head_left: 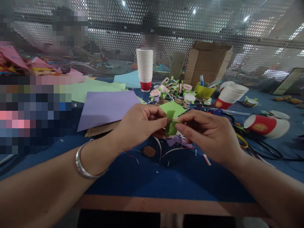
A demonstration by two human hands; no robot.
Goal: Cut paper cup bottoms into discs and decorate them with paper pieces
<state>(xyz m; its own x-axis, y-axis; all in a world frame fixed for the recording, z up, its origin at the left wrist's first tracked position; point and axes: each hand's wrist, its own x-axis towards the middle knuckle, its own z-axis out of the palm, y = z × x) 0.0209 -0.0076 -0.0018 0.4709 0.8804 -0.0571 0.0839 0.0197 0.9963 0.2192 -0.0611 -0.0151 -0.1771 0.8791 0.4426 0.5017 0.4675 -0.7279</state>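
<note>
My left hand [140, 125] and my right hand [209, 136] meet above the blue table [142, 180], both pinched on a small folded piece of green paper [171, 125]. The fingertips of both hands are closed on it from either side. A silver bangle [83, 164] sits on my left wrist. Under the hands lie paper scraps, a brown round cutout [149, 151] and a lilac scrap [177, 141].
A purple sheet [105, 107] and light green and blue sheets lie at the left. A stack of white-and-red paper cups [144, 68] stands behind; more cups [229, 93] lie tipped at the right, one alone [267, 126]. Cut cup pieces, a cardboard box [206, 63], black cables and a mesh screen are behind.
</note>
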